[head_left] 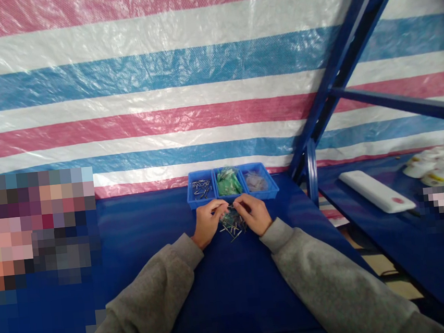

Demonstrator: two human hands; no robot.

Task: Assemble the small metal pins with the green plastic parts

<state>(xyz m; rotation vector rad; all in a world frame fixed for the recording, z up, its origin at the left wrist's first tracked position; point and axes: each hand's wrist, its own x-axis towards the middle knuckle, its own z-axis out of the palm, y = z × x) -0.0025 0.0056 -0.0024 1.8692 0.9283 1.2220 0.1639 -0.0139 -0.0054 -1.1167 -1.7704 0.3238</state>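
Note:
My left hand [210, 221] and my right hand [253, 213] meet over the blue table [233, 286], fingertips pinched close together. What the fingertips hold is too small to make out. Below and between them lies a loose pile of thin metal pins or screws [233, 232], with something greenish and see-through [230, 218] among them. Just beyond my hands stands a blue three-part tray [210, 203]. Its left section has dark metal pins or screws [201, 189], the middle one green plastic [229, 182], and the right one clear plastic pieces or bags [255, 181].
A striped plastic sheet [163, 122] hangs behind the table. At the right rises a slanted blue metal frame [332, 88]. Past it, a second blue table bears a white oblong object [377, 191] and several white rounded items [437, 161]. The left side is blurred by blocks.

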